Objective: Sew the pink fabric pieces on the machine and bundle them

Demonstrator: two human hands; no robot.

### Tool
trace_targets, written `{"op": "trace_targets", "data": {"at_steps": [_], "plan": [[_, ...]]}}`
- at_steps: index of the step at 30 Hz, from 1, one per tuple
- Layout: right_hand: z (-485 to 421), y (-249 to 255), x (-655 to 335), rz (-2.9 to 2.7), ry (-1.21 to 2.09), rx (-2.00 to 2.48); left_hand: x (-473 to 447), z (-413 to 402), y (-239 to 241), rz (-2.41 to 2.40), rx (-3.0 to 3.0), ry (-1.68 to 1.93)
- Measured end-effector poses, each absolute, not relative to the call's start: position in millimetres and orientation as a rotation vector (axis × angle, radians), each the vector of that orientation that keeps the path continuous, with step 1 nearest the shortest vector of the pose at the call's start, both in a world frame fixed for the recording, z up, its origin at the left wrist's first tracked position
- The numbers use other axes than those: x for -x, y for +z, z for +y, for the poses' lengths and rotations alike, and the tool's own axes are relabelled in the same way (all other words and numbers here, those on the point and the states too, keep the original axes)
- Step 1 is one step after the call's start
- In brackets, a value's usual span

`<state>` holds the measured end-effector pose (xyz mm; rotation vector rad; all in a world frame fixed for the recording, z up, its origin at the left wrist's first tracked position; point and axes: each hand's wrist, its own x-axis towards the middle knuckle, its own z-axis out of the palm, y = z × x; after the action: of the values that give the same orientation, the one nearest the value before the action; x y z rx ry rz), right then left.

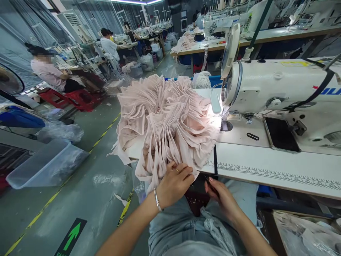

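Observation:
A big heap of pale pink pleated fabric pieces [165, 121] is spread over the left end of the sewing table, its lower edge hanging toward my lap. My left hand [177, 183], with a ring and a bracelet, has its fingers curled down on the fabric's front edge, gripping it. Just to the right and below the table edge is my right hand [220, 195], closed around a small dark tool [213, 185] that looks like thread snips. Its blades are hard to make out. The lit sewing machine [266, 89] stands right of the heap, its needle area touching the fabric's side.
A black razor blade [253, 136] lies on the machine bed. A printed ruler [266, 172] runs along the table's front edge. On the floor at left stands a clear plastic bin [39, 165]. Co-workers [49, 71] sit at machines behind. A box of fabric [306, 231] is at lower right.

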<state>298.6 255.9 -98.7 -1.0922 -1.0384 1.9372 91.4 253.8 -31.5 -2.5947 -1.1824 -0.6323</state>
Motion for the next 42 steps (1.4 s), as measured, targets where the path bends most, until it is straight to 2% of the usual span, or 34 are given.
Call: {"op": "trace_targets", "data": {"at_steps": [8,12,14,19,22,26,30,33,36,38,40,42], "plan": [[258.9,-85.7,-268.7,-0.805,2.093,0.819,-89.3,255.6,-31.4,-1.163,2.661,-0.582],[262.1,-56.7,-288.1,-1.208,1.946,0.750,-91.8,263.4,-21.9,-1.253,2.764,-0.607],[279.1,-38.0,-303.3,-1.607,1.664,0.811,-94.9,273.8,-16.0,-1.332,2.797,-0.663],[361.8,-14.8,-311.0,-2.178,0.467,1.139,-96.8,315.0,-14.9,-1.625,2.523,-0.538],[404.5,-17.0,-286.4,-2.420,0.202,1.147,-76.5,332.8,-20.7,-1.716,2.438,-0.451],[422.6,-13.0,-241.5,-2.687,0.215,1.125,-28.1,335.7,-22.3,-1.736,2.395,-0.372],[397.4,-3.0,-217.4,-2.760,0.303,1.102,6.1,317.5,-17.1,-1.697,2.323,-0.282],[360.2,-5.9,-224.4,-2.770,0.434,0.967,5.3,290.3,-15.9,-1.610,2.258,-0.428],[323.9,-16.6,-245.1,-2.684,0.546,0.869,-11.0,262.9,-22.4,-1.363,2.371,-0.601],[305.8,-24.1,-260.0,-2.585,0.621,0.805,-21.5,252.6,-31.4,-1.191,2.498,-0.528],[291.6,-31.6,-272.3,-2.433,0.735,0.781,-26.7,249.9,-42.6,-1.145,2.531,-0.468],[278.8,-41.2,-279.6,-2.194,0.840,0.831,-26.5,251.2,-53.1,-1.205,2.477,-0.578]]}}
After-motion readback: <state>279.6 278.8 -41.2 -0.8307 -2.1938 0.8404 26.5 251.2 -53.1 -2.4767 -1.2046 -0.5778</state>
